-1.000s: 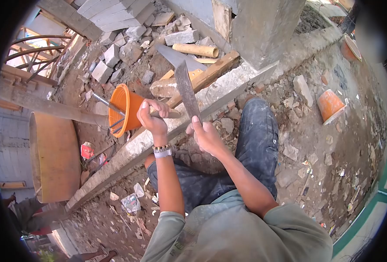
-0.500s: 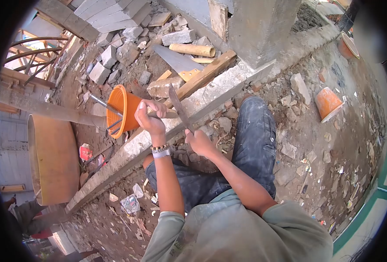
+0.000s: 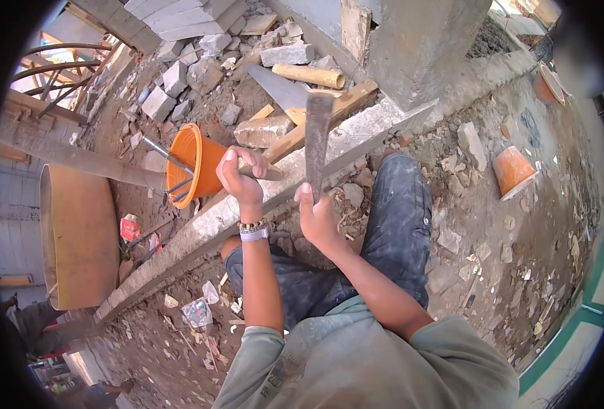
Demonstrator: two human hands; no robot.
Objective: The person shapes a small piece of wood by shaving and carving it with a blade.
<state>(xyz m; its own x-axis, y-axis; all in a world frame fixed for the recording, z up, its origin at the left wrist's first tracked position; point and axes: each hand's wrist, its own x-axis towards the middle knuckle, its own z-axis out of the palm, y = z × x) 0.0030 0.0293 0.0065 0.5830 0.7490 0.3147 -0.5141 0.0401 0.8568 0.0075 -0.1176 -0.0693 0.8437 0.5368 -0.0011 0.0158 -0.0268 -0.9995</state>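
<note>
My left hand (image 3: pixel 244 183), with a bracelet and a band at its wrist, is wrapped round a short wooden stick (image 3: pixel 269 173) whose end points right. My right hand (image 3: pixel 319 219) grips a machete (image 3: pixel 318 133) by its lower end, which the fingers hide. The broad dark blade stands raised and a little blurred, apart from the stick. Just left of my left hand an orange bucket (image 3: pixel 210 170) lies tipped, with metal tools inside it. Behind the blade a wooden beam (image 3: pixel 349 102) rests by the concrete ledge (image 3: pixel 285 178).
A handsaw (image 3: pixel 278 87) and a bamboo piece (image 3: pixel 308 75) lie among rubble beyond the ledge. A concrete column (image 3: pixel 424 54) rises ahead. Another orange bucket (image 3: pixel 513 170) sits on the dirt at right. A yellowish curved sheet (image 3: pixel 80 238) stands at left, near another person's legs (image 3: pixel 43 327).
The machete has swung from a slant across the stick's end to a more upright position on the right, away from it. My left hand still holds the stick, and the view has shifted slightly.
</note>
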